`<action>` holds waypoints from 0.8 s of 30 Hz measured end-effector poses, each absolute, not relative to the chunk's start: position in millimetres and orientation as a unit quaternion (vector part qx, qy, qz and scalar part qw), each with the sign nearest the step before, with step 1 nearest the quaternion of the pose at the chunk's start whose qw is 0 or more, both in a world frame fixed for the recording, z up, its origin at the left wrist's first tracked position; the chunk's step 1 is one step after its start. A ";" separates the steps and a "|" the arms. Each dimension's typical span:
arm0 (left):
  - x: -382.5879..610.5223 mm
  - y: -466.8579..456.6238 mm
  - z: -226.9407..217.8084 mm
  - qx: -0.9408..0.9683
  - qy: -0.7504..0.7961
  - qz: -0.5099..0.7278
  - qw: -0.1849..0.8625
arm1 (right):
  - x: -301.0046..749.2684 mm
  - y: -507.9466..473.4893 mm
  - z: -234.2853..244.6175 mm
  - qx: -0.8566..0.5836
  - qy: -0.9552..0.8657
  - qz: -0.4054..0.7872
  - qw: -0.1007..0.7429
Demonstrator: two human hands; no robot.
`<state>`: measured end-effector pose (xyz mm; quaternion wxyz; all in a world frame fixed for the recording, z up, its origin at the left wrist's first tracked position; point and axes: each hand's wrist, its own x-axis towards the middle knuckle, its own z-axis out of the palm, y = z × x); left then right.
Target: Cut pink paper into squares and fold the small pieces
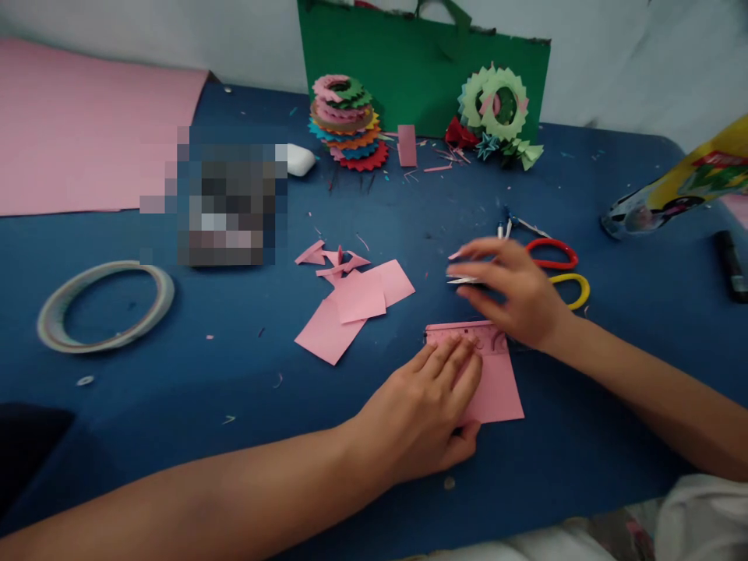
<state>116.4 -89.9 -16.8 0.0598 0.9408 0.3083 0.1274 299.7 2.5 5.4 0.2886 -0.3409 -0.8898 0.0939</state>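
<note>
My left hand [429,409] lies flat on a pink paper sheet [499,389] near the front of the blue table [175,374], its fingers pressing a see-through ruler [467,336] along the paper's top edge. My right hand [514,292] hovers just beyond the paper with fingers stretched out, over a thin pen-like object [461,280] that is blurred. Red and yellow handled scissors [561,269] lie right behind that hand.
Pink paper squares and scraps [356,300] lie at centre. A tape roll [105,305] sits at left, a large pink sheet [75,125] at back left. Stacked coloured paper wreaths [349,121], a green board [421,62] and a green wreath [496,101] stand behind. A yellow packet [683,191] and black marker [730,265] are right.
</note>
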 end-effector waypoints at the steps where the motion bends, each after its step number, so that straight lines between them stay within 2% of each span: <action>1: 116.7 -89.7 -16.8 0.940 0.309 0.128 0.060 | 293.6 2.2 4.5 -0.297 -0.916 0.108 0.247; 3: 117.4 -89.2 -16.8 0.939 0.311 0.131 0.063 | 282.4 2.3 4.6 -0.225 -0.952 0.132 0.159; 6: 118.1 -89.1 -17.1 0.938 0.311 0.134 0.069 | 269.9 5.3 11.1 -0.198 -0.969 0.140 0.053; 12: 117.2 -90.4 -17.4 0.936 0.315 0.139 0.076 | 257.7 9.3 25.1 -0.168 -0.980 0.082 -0.072; 17: 117.5 -90.0 -16.6 0.936 0.317 0.129 0.083 | 254.6 6.9 19.0 -0.127 -0.989 0.018 -0.080; 24: 117.6 -89.4 -16.3 0.934 0.320 0.126 0.095 | 262.3 15.9 7.1 -0.090 -0.993 0.072 -0.023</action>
